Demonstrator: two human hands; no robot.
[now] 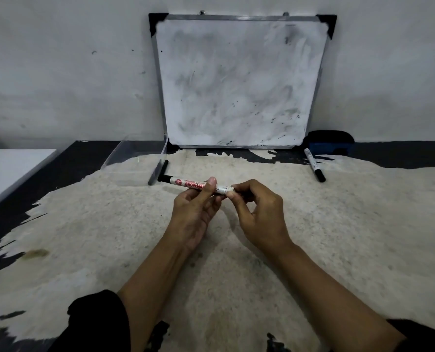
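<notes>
A white marker (186, 183) with red lettering and a black cap at its left end is held level above the worn tabletop (338, 224). My left hand (196, 214) grips its barrel, thumb on top. My right hand (257, 212) pinches the marker's white right end between thumb and fingers. A smudged whiteboard (239, 82) leans upright against the wall behind.
A second marker (314, 165) lies on the table at the right, next to a blue and black eraser (329, 143). A clear plastic box (137, 161) stands at the back left, with a black cap or pen (163, 167) beside it. A white surface (5, 168) sits far left.
</notes>
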